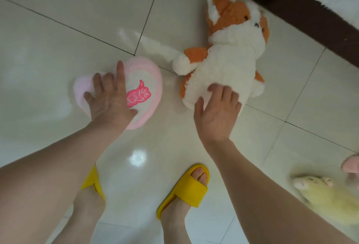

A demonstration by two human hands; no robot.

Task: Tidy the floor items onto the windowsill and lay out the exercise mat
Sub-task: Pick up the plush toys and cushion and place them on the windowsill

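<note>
Item 1: glossy pale tiled floor (pixel 58 39), bears all items; windowsill and exercise mat not in view. Item 2: white-and-orange plush fox toy (pixel 223 64), lying on floor near dark skirting at top right; right hand (pixel 217 115) laid on its lower body, fingers spread, not yet closed, prob. to gather it. Item 3: pink heart-shaped plush cushion w/ red motif (pixel 143 80), flat on floor beside fox; left hand (pixel 108 98) pressed on top, fingers apart, no grip yet. Item 4: pale yellow plush toy (pixel 330 201), right edge, blurred, untouched. Item 5: yellow slide sandals (pixel 184 187), on feet.
</note>
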